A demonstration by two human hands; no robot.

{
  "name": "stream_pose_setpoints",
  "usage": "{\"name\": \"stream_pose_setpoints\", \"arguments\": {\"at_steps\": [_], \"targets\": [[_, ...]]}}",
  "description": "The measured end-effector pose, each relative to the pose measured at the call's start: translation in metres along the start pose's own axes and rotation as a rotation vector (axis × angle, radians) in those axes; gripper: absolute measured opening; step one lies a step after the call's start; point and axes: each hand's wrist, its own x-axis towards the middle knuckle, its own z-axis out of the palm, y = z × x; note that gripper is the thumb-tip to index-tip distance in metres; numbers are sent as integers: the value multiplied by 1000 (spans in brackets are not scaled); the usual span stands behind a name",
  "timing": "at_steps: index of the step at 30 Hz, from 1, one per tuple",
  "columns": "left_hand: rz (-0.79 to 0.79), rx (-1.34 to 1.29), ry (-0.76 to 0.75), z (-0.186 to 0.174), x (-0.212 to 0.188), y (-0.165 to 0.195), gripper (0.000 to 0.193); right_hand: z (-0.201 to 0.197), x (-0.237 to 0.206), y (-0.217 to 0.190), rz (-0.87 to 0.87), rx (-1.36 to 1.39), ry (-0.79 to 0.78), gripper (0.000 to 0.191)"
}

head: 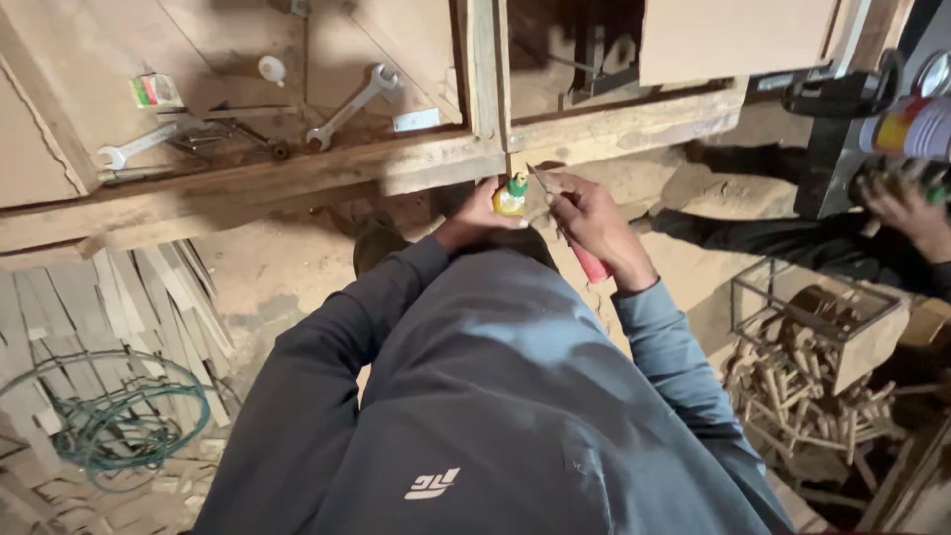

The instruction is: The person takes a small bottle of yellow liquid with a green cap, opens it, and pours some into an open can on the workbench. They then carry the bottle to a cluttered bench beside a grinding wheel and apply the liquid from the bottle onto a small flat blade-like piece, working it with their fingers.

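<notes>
My left hand (482, 215) grips a small yellow bottle (509, 202) with a green cap, held just below the edge of a wooden workbench (297, 178). My right hand (592, 220) holds a red-handled tool (588, 260) whose thin metal tip (542, 180) points at the bottle's cap. Both hands meet close together in front of my chest, above a dusty floor. My dark blue sleeves fill the lower middle of the view.
Two spanners (349, 104) (134, 147), a small box (156, 91) and a white knob (271, 69) lie on the bench. Wooden slats and a green wire ring (119, 421) lie at the left. Another person's hand (906, 203) and a wire crate over wooden pegs (812, 347) are at the right.
</notes>
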Motion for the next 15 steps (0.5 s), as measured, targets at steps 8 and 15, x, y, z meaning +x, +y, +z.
{"name": "stream_pose_setpoints", "arguments": {"at_steps": [8,15], "targets": [[19,-24,-37,-2,-9,7,58,16,-22,-17,-150,-649,157,38],[-56,-163,-113,-2,-10,-7,67,17,-17,-26,-182,-805,149,39]]}}
